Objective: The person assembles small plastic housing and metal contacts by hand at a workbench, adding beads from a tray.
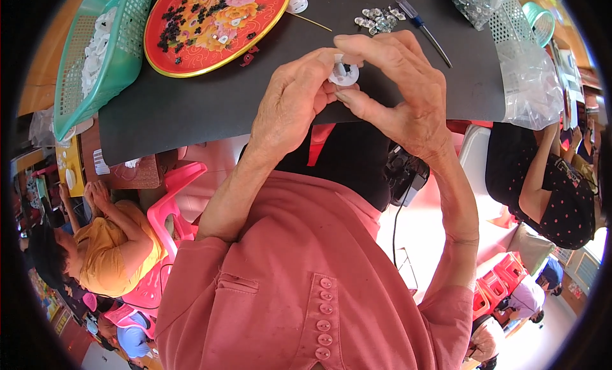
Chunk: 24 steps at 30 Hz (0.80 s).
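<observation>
At your far left, the green plastic basket (129,51) holds a heap of white plastic pieces (99,51); you cannot tell from here whether they are finished or waiting. Next to it, the red floral tray (188,63) bears many small black parts (172,32), so plenty seems left to use. The white ring-shaped part (344,77) is between your hands, above the near edge of the dark tabletop (210,112), its middle looking open; it appears to be partway through handling. Farther right, a pile of small shiny pieces (380,19) and a screwdriver (423,29) lie out of your hands.

Your left hand (290,99) slants up and inward, its thumb and fingertips pinching the ring's left side. Your right hand (405,93) arches in from the right, index finger above the ring and thumb below; whether these fingertips grip it, you cannot tell.
</observation>
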### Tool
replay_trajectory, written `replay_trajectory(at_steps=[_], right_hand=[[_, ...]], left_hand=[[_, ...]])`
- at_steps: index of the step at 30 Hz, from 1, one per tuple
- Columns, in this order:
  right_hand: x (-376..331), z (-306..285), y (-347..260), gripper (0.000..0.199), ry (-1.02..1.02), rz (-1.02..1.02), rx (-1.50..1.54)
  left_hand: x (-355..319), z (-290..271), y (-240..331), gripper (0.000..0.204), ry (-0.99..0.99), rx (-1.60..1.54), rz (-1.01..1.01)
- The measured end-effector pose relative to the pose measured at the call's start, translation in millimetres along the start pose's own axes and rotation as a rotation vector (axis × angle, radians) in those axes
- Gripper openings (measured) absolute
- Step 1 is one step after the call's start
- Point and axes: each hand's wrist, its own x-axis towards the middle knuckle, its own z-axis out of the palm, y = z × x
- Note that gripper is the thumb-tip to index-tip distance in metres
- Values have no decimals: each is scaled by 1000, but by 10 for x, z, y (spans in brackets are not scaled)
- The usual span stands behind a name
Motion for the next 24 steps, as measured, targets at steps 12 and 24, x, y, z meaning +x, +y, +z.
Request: replay_trajectory(at_steps=[12, 24], right_hand=[[61, -141, -11, 45, -176, -67, -99], [-22, -66, -46, 33, -96, 37, -18]], left_hand=[[18, -64, -18, 35, -168, 97, 71], [37, -23, 28, 32, -103, 128, 68]])
